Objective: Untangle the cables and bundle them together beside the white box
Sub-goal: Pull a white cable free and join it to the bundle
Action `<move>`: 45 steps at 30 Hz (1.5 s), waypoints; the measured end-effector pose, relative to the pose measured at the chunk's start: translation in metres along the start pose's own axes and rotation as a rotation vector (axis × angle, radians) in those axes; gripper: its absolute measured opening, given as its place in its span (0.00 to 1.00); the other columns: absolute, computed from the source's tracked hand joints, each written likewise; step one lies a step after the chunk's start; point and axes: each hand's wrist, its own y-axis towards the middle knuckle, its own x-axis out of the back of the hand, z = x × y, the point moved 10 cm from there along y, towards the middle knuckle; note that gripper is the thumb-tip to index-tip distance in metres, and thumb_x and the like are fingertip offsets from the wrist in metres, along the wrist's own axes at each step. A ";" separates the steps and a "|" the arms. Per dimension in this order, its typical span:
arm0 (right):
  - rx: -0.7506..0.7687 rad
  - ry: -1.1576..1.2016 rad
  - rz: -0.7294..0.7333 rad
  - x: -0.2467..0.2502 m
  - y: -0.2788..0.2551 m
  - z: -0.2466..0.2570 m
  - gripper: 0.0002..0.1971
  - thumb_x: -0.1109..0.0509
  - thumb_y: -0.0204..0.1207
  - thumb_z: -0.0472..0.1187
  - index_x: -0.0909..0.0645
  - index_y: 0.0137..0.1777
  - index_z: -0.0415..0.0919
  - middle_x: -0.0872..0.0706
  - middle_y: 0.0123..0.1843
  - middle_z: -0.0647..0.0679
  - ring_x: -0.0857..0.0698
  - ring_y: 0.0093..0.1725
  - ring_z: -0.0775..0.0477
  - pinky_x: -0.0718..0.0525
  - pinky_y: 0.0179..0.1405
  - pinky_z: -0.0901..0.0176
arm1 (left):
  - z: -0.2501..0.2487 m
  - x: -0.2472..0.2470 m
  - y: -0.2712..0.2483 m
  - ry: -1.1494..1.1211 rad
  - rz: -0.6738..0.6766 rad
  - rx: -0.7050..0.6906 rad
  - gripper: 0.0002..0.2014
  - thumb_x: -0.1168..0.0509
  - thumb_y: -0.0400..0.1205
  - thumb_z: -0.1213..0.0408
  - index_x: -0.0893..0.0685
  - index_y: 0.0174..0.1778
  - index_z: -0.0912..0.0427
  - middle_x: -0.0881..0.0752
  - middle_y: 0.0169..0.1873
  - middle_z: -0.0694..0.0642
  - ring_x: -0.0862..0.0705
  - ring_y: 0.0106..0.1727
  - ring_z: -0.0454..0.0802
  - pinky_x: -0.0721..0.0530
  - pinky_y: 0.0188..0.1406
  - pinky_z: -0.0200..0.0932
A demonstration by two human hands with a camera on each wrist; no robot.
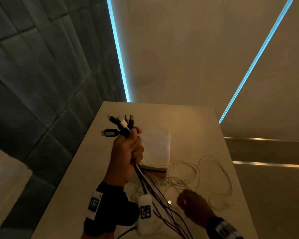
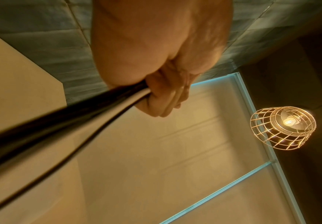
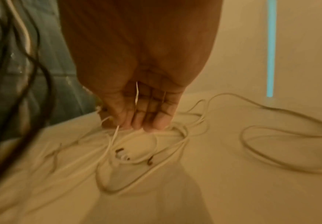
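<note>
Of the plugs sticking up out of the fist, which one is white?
The white plug in the middle of the fan above the left hand; the plugs around it are black.

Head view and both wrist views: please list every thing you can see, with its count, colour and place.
cable bundle: several, black and white, plug ends up, held above the table
loose cables: several, white, tangled on the table
white box: one, on the table
USB plug: one, silver, on the table
lamp: one, wire cage, lit
left hand: grip round the cable bundle
right hand: fingers down on the loose cables
</note>
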 end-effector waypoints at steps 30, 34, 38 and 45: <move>0.298 1.178 -0.198 0.136 0.029 0.179 0.09 0.32 0.80 0.32 0.21 0.47 0.22 0.18 0.30 0.35 0.20 0.27 0.42 0.18 0.31 0.59 | 0.013 0.026 -0.004 0.369 -0.151 -0.121 0.13 0.40 0.86 0.61 0.28 0.38 0.62 0.40 0.22 0.53 0.44 0.21 0.47 0.40 0.19 0.39; 0.302 1.171 -0.332 0.156 0.025 0.181 0.08 0.34 0.82 0.34 0.20 0.46 0.27 0.19 0.30 0.38 0.24 0.24 0.44 0.23 0.23 0.58 | 0.020 0.013 -0.006 0.388 -0.055 -0.099 0.17 0.35 0.82 0.51 0.28 0.32 0.56 0.40 0.22 0.52 0.43 0.21 0.47 0.40 0.19 0.40; 0.323 1.074 -0.342 0.170 0.030 0.204 0.11 0.35 0.83 0.41 0.21 0.45 0.32 0.15 0.30 0.41 0.20 0.21 0.49 0.23 0.18 0.61 | 0.031 0.006 -0.006 0.468 -0.053 -0.078 0.20 0.31 0.76 0.42 0.14 0.46 0.57 0.21 0.32 0.68 0.20 0.33 0.60 0.21 0.33 0.53; 0.329 0.971 -0.148 0.156 0.039 0.207 0.11 0.29 0.79 0.37 0.20 0.44 0.27 0.17 0.27 0.47 0.20 0.23 0.58 0.22 0.24 0.69 | 0.019 0.028 -0.006 0.363 -0.221 -0.086 0.18 0.42 0.87 0.54 0.20 0.37 0.62 0.34 0.22 0.51 0.38 0.21 0.45 0.38 0.19 0.38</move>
